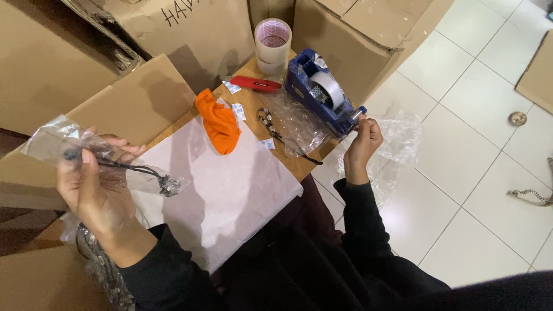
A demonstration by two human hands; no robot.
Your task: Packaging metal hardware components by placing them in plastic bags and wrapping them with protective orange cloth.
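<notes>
My left hand (95, 187) holds up a clear plastic bag (57, 138) with a black cord necklace (132, 170) and its metal pendant inside. My right hand (363, 141) pinches the tape end at the front of a blue tape dispenser (319, 95), which carries a roll of clear tape. The dispenser stands at the right edge of a small wooden table (288, 164).
White paper (230, 190) covers the table's near part. An orange cloth (220, 124), a red cutter (256, 84), small white packets, a bagged chain (282, 135) and stacked tape rolls (273, 46) lie behind. Cardboard boxes (357, 34) surround it. Crumpled plastic (400, 138) lies on the tiled floor.
</notes>
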